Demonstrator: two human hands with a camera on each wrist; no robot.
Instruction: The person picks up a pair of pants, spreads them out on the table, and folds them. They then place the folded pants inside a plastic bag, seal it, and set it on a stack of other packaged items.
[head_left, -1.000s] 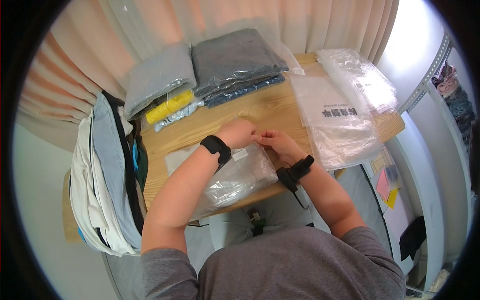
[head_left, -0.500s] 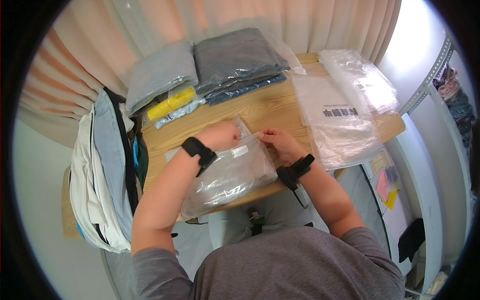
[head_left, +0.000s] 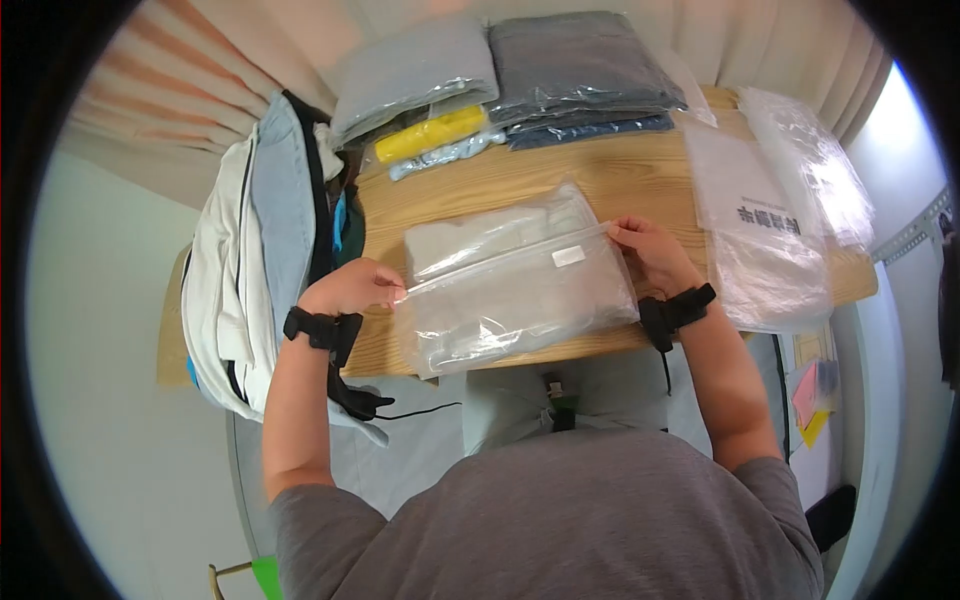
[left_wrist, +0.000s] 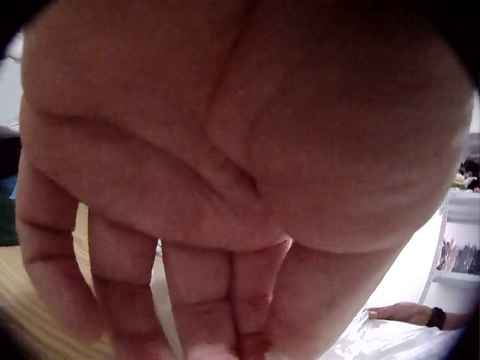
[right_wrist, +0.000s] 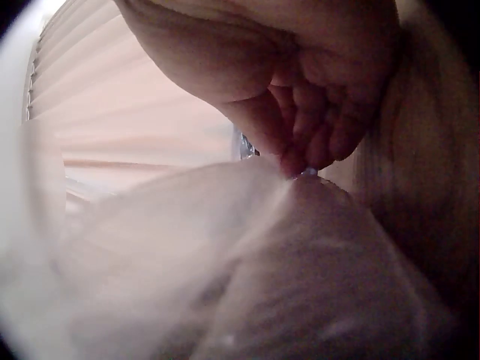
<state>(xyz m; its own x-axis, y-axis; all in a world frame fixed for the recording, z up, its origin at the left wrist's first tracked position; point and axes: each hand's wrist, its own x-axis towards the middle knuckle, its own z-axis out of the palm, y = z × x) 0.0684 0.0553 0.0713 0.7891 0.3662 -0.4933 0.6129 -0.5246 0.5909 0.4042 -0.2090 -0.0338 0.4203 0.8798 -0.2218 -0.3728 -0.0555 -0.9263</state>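
A clear zip bag (head_left: 500,310) with a folded light-grey garment inside lies across the front of the wooden table, a small white label (head_left: 568,256) near its upper right. My left hand (head_left: 358,287) pinches the left end of the zip strip between thumb and fingers. At the strip's other end, my right hand (head_left: 655,252) pinches the bag's corner. The right wrist view shows that thumb and fingertips together on the plastic (right_wrist: 300,247). In the left wrist view the palm (left_wrist: 225,150) fills most of the picture, and the fingertips run out of frame.
Bagged folded clothes (head_left: 580,70) are stacked along the back, with a yellow bundle (head_left: 430,135) under the left pile. Flat plastic bags (head_left: 770,270), one printed, lie at the right end. Loose white and blue garments (head_left: 225,290) hang over the table's left end.
My left hand has moved from beside the right hand to the strip's left end, leaving the zip strip stretched straight. The right hand keeps its corner. The head view has shifted.
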